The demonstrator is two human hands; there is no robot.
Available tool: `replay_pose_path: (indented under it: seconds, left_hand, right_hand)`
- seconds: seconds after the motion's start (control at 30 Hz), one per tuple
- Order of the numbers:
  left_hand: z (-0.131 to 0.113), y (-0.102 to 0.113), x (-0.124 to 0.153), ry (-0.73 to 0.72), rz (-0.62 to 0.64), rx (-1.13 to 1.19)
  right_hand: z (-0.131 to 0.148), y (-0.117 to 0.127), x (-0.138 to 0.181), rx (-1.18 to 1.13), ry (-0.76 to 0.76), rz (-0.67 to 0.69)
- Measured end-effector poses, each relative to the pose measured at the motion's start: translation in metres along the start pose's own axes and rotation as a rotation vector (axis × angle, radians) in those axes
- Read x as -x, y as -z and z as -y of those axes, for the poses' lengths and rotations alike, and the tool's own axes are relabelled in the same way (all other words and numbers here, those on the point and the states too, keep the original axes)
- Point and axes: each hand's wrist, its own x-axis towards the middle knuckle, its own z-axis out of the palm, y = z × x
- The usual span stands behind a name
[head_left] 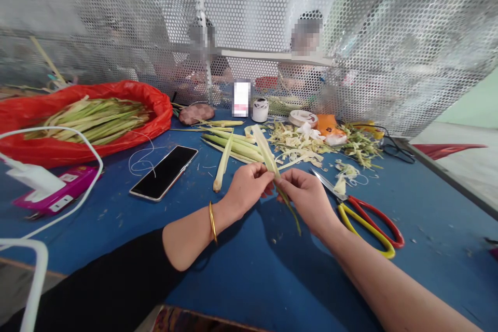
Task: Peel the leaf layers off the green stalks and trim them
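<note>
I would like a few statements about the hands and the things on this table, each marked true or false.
1. The left hand and the right hand both hold the green leaf strip. True.
2. The scissors are in the right hand. False: they lie on the blue table, beside that hand.
3. The phone lies with its dark screen up. True.
4. The red bag is empty. False: it holds green stalks.
</note>
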Motion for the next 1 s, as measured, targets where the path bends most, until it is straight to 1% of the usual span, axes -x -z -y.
replay_pose_path:
  seconds: [0.07, 0.23, 0.4, 0.53, 0.63, 0.77, 0.93, 1.0]
  left_hand:
    - [-0.0002, -0.0013, 0.0013, 0.024, 0.02, 0.016]
    - [-0.0001, -0.0028, 0.002, 0.024, 0.0, 0.04]
    - [0.0, -0.004, 0.0016, 0.028, -0.035, 0.02]
    - [0.0005, -0.0038, -0.0003, 0.055, -0.058, 0.01]
    - [0.0014, -0.0024, -0.0023, 0.073, -0.079, 0.019]
    - [0.0037, -0.0006, -0.0045, 0.046, -0.103, 0.008]
    - [0.0062, 0.0014, -0.0071, 0.0, -0.166, -0.016]
    - [0.0054, 0.002, -0.0076, -0.006, -0.192, -0.021]
  right_hand:
    - [-0.0004, 0.0, 0.0003, -0.006, 0.032, -0.01]
    - [0.0001, 0.0005, 0.0011, 0.018, 0.114, -0.066]
    - [0.0009, 0.0004, 0.0016, 0.011, 0.138, -0.106]
    - [0.0009, -0.0003, 0.0039, 0.053, 0.193, -0.137]
    - [0.0014, -0.0006, 0.0048, 0.023, 0.207, -0.145]
    - [0.0033, -0.0001, 0.0022, -0.015, 0.172, -0.138]
    - [0.0009, 0.0014, -0.0025, 0.028, 0.017, 0.016]
    - [-0.0013, 0.0019, -0.0029, 0.036, -0.014, 0.038]
